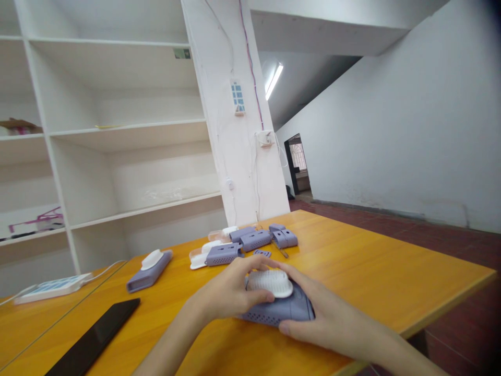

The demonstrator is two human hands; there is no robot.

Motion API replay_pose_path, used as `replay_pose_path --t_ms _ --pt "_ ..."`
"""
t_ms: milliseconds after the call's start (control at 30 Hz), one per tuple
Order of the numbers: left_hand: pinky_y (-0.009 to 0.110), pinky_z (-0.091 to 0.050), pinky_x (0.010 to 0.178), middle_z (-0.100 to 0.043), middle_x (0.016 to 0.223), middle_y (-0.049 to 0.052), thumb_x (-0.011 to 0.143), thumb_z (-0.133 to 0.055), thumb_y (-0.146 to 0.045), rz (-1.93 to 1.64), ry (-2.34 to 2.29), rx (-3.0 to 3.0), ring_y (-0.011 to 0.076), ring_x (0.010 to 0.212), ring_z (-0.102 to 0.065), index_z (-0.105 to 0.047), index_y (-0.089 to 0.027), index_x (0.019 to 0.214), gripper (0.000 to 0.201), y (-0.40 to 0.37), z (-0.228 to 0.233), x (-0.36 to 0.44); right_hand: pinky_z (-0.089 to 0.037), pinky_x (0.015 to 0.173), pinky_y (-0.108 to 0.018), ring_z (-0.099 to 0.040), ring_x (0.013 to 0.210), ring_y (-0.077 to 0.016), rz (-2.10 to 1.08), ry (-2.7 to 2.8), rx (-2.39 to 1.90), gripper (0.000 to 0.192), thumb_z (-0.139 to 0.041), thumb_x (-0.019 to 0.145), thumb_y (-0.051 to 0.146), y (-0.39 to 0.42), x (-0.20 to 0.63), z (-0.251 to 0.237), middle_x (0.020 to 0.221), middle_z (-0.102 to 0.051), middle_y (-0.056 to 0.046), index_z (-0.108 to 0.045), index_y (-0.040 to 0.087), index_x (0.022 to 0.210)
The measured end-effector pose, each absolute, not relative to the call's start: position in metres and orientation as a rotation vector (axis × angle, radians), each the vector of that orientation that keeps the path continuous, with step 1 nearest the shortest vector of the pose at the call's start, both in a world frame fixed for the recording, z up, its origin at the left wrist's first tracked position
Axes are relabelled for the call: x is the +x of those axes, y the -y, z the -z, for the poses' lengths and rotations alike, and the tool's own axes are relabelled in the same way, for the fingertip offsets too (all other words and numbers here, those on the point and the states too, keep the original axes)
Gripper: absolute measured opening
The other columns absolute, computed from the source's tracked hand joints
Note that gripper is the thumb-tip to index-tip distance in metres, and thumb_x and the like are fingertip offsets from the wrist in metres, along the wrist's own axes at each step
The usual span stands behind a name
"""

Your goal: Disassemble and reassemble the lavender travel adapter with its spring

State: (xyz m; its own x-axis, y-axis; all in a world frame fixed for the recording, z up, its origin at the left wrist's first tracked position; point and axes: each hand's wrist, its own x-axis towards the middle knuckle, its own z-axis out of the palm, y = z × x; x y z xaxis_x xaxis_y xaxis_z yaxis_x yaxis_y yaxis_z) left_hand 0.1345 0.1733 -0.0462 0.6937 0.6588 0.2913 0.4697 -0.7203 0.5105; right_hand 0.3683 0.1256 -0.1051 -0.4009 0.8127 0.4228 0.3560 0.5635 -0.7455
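Observation:
A purple-grey plastic case (270, 312) with small holes along its side lies on the table near the front. On top of it sits a white oval piece (272, 282) with a ribbed surface. My left hand (245, 290) is closed around the white piece, its thumb along the near edge and its fingers over the far side. From the right, my right hand (313, 308) grips the case, with the thumb on its near side and the fingers reaching over its far side. My fingertips on the far side are partly hidden.
Behind my hands lie several purple case parts (256, 239), white pieces (199, 259) and a thin metal tool (281, 249). To the left are another purple case (151, 274) with a white piece (152, 259) on top, a black flat slab (97, 334) and a power strip (55, 289).

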Motion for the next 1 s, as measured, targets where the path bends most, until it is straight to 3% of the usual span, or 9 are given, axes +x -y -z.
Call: replay_pose_path --t_ms 333,667,1000 --pt "0.038 -0.041 0.109 -0.067 0.131 -0.002 0.078 -0.081 -0.021 -0.657 -0.900 2.500 0.0251 0.123 -0.058 -0.066 -0.032 0.122 0.047 -0.1722 0.0430 0.1332 -0.040 0.116 -0.043 -0.050 0.137 -0.0306 -0.707 1.976 -0.956 0.092 -0.080 0.074 0.022 -0.1252 0.3705 0.1040 0.153 -0.051 -0.005 -0.038 0.032 0.155" --pt "0.038 -0.044 0.104 -0.069 0.123 0.000 0.075 -0.087 -0.030 -0.665 -0.927 2.483 0.0255 0.116 -0.061 -0.067 -0.032 0.122 0.051 -0.1717 0.0425 0.1370 -0.041 0.115 -0.042 -0.052 0.135 -0.0297 -0.728 1.970 -0.910 0.092 -0.079 0.074 0.019 -0.1246 0.3691 0.1052 0.152 -0.052 -0.005 -0.037 0.033 0.155" --pt "0.037 -0.044 0.103 -0.071 0.124 -0.004 0.076 -0.084 -0.027 -0.640 -0.926 2.507 0.0251 0.116 -0.061 -0.069 -0.033 0.117 0.045 -0.1679 0.0426 0.1399 -0.040 0.116 -0.041 -0.051 0.137 -0.0291 -0.716 1.968 -0.918 0.093 -0.080 0.074 0.019 -0.1257 0.3683 0.1053 0.153 -0.051 -0.004 -0.037 0.031 0.155"
